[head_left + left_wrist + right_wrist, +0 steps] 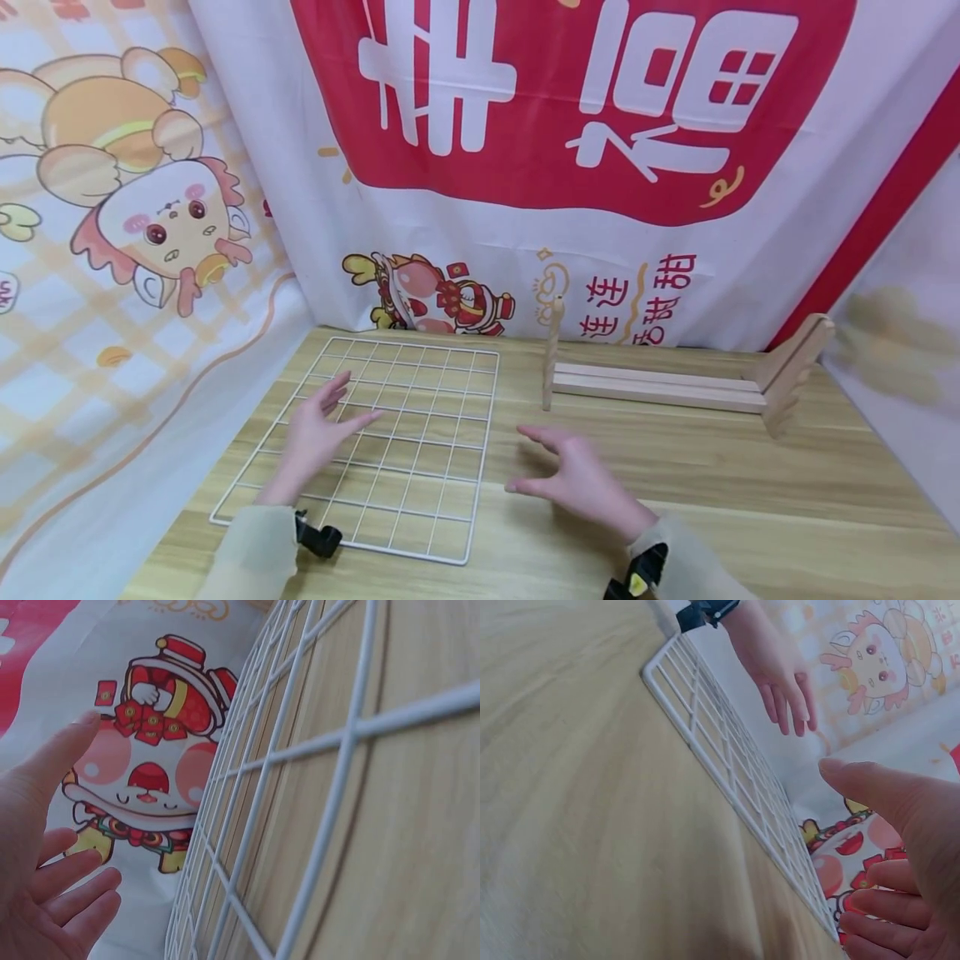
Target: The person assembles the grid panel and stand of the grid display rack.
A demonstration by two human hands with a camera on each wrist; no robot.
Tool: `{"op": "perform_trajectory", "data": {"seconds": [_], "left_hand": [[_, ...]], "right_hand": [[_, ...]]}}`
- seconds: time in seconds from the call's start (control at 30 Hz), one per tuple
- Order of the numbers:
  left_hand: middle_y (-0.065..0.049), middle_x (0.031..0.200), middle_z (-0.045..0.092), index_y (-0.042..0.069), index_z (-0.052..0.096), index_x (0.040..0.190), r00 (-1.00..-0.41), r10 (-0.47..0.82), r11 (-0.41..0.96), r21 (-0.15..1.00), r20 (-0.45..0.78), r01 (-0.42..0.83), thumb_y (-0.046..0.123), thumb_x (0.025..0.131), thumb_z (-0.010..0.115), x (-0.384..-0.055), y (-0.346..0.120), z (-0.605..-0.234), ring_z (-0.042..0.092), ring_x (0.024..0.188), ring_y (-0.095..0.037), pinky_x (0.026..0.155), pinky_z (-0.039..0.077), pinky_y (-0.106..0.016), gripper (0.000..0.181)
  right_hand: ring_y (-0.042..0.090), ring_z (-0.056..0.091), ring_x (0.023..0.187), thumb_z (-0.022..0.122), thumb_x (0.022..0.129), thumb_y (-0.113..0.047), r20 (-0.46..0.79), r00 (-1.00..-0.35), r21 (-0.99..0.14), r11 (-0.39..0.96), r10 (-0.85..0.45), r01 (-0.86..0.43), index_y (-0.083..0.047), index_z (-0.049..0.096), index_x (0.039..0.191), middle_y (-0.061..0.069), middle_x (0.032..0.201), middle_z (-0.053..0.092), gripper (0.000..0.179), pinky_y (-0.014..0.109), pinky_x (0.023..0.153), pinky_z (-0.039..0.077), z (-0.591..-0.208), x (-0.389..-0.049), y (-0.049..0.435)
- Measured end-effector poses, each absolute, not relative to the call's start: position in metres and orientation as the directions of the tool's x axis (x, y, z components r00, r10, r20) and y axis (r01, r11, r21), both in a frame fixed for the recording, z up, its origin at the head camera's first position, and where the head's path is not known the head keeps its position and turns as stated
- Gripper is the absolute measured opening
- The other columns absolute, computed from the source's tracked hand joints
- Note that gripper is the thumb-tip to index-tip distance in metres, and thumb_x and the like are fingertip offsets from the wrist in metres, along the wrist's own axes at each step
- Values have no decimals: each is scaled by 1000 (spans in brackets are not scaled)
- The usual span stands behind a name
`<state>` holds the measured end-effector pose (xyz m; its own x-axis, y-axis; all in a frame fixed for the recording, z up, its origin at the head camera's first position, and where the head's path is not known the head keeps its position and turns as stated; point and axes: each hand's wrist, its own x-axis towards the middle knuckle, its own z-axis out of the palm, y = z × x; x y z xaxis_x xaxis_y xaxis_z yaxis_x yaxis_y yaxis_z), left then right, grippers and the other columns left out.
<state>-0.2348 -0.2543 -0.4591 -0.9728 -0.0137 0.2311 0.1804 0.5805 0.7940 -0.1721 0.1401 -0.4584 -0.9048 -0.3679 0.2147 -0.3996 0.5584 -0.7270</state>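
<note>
A white wire grid panel (420,437) lies flat on the wooden table, left of the middle. Over its left part hovers my left hand (315,433), holding nothing, thumb spread from the fingers. In the left wrist view the bars of the grid (352,735) run beside that left hand (45,862). My right hand (573,479) is just right of the grid's right edge, thumb and fingers apart with nothing between them. The right wrist view has the right hand (907,855) near, with the grid (727,761) beyond and the left hand (780,675) above it.
A wooden rack (660,387) with two upright ends stands at the back right of the table (720,533). Printed cloth (420,225) hangs behind the table, and another cartoon-patterned cloth (150,350) hangs along the left side.
</note>
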Motion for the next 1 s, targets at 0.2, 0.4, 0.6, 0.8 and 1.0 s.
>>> {"op": "perform_trajectory", "data": {"seconds": [0.2,0.4,0.6,0.8,1.0], "left_hand": [[-17,158,39,6,37,156,-979,-34,571,808,201,146,44,80,87,-238,-272,-462,41,138,-46,112,37,-58,98],[-17,159,37,6,36,157,-981,-38,577,806,192,136,43,82,85,-245,-284,-462,42,139,-45,113,36,-56,97],[-19,157,39,2,36,156,-982,-40,567,814,185,130,41,84,85,-254,-295,-462,42,138,-46,113,36,-55,95],[-24,157,37,3,32,158,-992,-48,569,819,117,69,49,84,83,-260,-309,-470,41,138,-49,110,38,-59,101],[-24,156,39,2,34,157,-989,-76,602,796,128,57,51,83,83,-262,-322,-475,44,135,-49,108,41,-60,101]], "right_hand": [[26,56,129,86,76,-52,157,-899,-786,499,-410,-365,-3,58,142,9,142,59,87,44,108,45,-464,-170,129],[24,55,131,87,82,-40,61,-892,-868,418,-447,-268,-4,55,145,8,144,57,79,46,112,40,-465,-175,117],[27,53,133,86,84,-36,15,-887,-913,356,-461,-200,2,51,146,14,146,54,80,44,113,39,-467,-181,109],[33,52,134,86,84,-32,10,-884,-940,296,-467,-167,8,46,146,22,148,50,84,44,112,40,-468,-182,104],[36,57,126,85,85,-31,-8,-904,-947,294,-427,-130,8,43,148,24,143,54,86,47,108,45,-469,-184,99]]}}
